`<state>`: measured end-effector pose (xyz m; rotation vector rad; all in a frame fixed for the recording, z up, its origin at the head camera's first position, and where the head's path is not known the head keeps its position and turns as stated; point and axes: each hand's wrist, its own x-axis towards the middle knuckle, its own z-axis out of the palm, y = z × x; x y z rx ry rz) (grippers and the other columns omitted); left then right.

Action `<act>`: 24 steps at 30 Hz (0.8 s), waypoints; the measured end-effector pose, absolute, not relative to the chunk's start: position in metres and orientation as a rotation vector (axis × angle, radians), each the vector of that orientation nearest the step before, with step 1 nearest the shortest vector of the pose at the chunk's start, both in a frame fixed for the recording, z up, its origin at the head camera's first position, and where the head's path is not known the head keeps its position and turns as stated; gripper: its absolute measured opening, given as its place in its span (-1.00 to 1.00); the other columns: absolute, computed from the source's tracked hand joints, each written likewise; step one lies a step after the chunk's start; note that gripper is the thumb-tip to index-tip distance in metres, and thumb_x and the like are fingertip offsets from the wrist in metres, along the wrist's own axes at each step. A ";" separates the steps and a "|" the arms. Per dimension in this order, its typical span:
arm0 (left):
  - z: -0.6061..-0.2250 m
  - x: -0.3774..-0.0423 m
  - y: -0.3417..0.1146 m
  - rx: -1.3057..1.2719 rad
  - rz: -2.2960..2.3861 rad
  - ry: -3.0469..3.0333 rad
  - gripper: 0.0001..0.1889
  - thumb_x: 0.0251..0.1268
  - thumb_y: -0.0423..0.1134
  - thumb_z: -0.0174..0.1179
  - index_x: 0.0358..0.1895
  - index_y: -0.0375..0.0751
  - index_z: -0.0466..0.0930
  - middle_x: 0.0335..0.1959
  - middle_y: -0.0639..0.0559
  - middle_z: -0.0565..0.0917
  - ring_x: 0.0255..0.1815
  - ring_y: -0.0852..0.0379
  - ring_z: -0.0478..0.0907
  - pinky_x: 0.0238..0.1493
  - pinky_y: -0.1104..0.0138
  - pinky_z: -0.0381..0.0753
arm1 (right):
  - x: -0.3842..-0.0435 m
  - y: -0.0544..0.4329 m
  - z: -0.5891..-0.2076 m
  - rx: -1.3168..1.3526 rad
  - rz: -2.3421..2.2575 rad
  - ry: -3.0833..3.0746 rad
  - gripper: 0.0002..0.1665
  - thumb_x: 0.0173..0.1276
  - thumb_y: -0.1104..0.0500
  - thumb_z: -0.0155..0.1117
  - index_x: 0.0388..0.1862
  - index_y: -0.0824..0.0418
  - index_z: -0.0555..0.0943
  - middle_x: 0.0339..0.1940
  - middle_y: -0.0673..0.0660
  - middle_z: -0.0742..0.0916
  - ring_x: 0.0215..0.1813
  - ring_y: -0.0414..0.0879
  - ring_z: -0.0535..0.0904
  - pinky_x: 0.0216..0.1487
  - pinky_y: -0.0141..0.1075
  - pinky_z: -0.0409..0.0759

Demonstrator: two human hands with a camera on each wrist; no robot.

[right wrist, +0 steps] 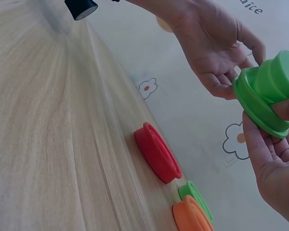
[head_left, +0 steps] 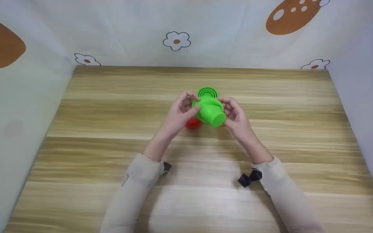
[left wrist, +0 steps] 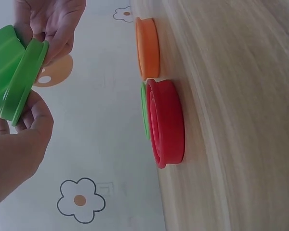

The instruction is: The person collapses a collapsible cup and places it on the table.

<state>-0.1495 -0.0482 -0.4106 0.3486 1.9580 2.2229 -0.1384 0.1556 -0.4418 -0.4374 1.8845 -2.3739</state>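
A green collapsible cup (head_left: pixel 210 111), its ringed wall pulled out, is held above the table and tilted with its narrow end toward the camera. My left hand (head_left: pixel 179 113) pinches its wide rim from the left between thumb and fingers. On the other side my right hand (head_left: pixel 239 120) grips it, the thumb on the ringed wall and fingers under the rim (right wrist: pixel 260 120). Below lie a flattened red cup (left wrist: pixel 171 122), a flattened orange cup (left wrist: pixel 149 48) and, farther back, a flattened green cup (head_left: pixel 208 91) with concentric rings. In the head view the orange one is mostly hidden.
The wood-grain table (head_left: pixel 108 155) is enclosed by pale patterned curtains (head_left: pixel 141 32) at the back and sides. Black wrist mounts (head_left: pixel 250 178) hang under both sleeves, close above the tabletop.
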 end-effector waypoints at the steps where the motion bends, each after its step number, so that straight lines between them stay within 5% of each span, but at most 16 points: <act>1: -0.411 -0.150 -0.048 0.362 2.217 1.984 -0.80 0.32 -0.51 0.14 -0.07 -0.24 0.44 -0.12 0.00 0.57 -0.03 0.14 0.53 0.04 0.37 0.57 | -0.138 0.155 -0.442 -0.442 -2.373 1.887 -0.37 0.14 0.59 0.17 0.21 0.26 0.45 -0.01 -0.05 0.69 0.06 -0.19 0.61 0.05 -0.42 0.61; 15: -0.409 -0.151 -0.043 0.382 2.066 2.181 -0.65 0.30 -0.50 0.16 0.10 -0.36 0.32 -0.29 0.01 0.54 -0.24 0.16 0.52 -0.17 0.42 0.60 | -0.138 0.156 -0.442 -0.524 -2.362 1.853 -0.44 0.22 0.55 0.10 0.23 0.29 0.43 -0.03 -0.05 0.69 0.02 -0.20 0.61 0.10 -0.39 0.61; 21: -0.408 -0.149 -0.045 0.441 1.925 2.292 -0.61 0.29 -0.49 0.20 0.14 -0.32 0.34 -0.26 -0.03 0.59 -0.28 0.18 0.51 -0.24 0.42 0.58 | -0.138 0.160 -0.436 -0.332 -2.332 1.623 -0.69 0.39 0.28 -0.10 0.04 0.13 0.50 -0.17 -0.04 0.67 -0.16 -0.23 0.59 -0.19 -0.39 0.64; 24: -0.408 -0.148 -0.047 0.485 1.834 2.348 -0.60 0.29 -0.47 0.21 0.15 -0.27 0.35 -0.24 -0.04 0.60 -0.26 0.18 0.50 -0.25 0.39 0.54 | -0.140 0.161 -0.434 -0.258 -2.275 1.623 -0.73 0.47 0.17 -0.08 -0.05 0.10 0.58 -0.20 -0.06 0.68 -0.17 -0.25 0.59 -0.17 -0.41 0.61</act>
